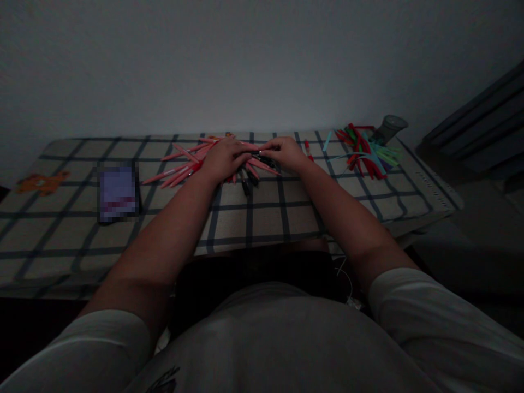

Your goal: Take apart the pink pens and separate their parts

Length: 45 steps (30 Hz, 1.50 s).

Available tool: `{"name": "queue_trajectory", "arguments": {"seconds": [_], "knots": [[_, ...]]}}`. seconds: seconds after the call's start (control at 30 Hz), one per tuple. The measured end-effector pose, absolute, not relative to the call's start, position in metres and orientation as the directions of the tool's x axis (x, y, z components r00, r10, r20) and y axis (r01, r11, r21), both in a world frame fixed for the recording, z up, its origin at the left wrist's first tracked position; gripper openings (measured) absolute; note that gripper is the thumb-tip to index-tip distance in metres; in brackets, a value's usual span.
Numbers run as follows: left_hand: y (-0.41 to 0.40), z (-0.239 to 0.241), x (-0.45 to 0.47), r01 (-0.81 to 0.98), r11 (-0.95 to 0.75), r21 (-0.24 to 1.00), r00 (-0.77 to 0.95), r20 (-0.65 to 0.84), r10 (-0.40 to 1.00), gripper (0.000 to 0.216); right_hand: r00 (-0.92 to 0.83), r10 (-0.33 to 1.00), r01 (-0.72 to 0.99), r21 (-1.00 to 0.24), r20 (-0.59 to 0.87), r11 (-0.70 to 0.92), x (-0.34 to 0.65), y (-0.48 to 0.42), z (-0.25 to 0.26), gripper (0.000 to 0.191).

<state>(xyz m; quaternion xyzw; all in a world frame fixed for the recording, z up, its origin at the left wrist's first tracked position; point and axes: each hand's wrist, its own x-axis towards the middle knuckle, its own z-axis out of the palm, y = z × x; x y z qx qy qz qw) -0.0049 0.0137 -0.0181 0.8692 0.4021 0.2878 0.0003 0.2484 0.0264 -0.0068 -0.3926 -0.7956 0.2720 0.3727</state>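
A loose pile of pink pens lies on the checked cloth, with several black pens mixed in near its front. My left hand rests over the pile, thumb and fingers closed on one end of a dark pen. From the other side, my right hand pinches the same pen's other end. My fingers cover part of the pen, and the dim light blurs its details. Red pieces show among the pink pens beside my left hand.
A tablet-like, blurred-out object lies at left, near an orange cut-out shape. Coloured strips are heaped at right beside a grey cup. One red pen-like piece lies right of my hand. A wall stands behind the table.
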Motion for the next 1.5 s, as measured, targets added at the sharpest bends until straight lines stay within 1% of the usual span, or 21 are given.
{"name": "queue_trajectory", "arguments": {"seconds": [0.17,0.43,0.63,0.8,0.97,1.1,1.33,1.5], "knots": [[0.014,-0.017,-0.005,0.705,-0.667,0.24,0.495,0.507,0.705,0.041,-0.405,0.803,0.415,-0.695,0.437,0.587,0.249,0.029,-0.009,0.028],[0.013,-0.018,-0.005,0.678,-0.681,0.277,0.509,0.491,0.707,0.042,-0.417,0.782,0.468,-0.629,0.463,0.621,0.248,0.03,-0.009,0.02],[0.011,-0.015,-0.004,0.676,-0.679,0.286,0.514,0.477,0.712,0.041,-0.421,0.79,0.457,-0.648,0.445,0.609,0.247,0.025,-0.005,0.026],[0.012,-0.015,-0.005,0.664,-0.691,0.285,0.514,0.498,0.699,0.04,-0.411,0.815,0.457,-0.681,0.409,0.572,0.246,0.019,0.0,0.031],[0.012,-0.015,-0.006,0.682,-0.672,0.289,0.502,0.484,0.717,0.038,-0.418,0.819,0.49,-0.661,0.394,0.568,0.249,0.02,-0.002,0.036],[0.009,-0.014,-0.002,0.676,-0.683,0.278,0.523,0.471,0.71,0.038,-0.426,0.821,0.514,-0.645,0.38,0.566,0.248,0.024,-0.006,0.039],[0.007,-0.011,-0.001,0.696,-0.663,0.276,0.505,0.468,0.725,0.036,-0.428,0.815,0.515,-0.635,0.391,0.575,0.246,0.023,-0.004,0.04],[0.009,-0.012,-0.004,0.714,-0.641,0.281,0.468,0.49,0.736,0.036,-0.46,0.801,0.499,-0.634,0.384,0.591,0.245,0.022,-0.003,0.037]]}}
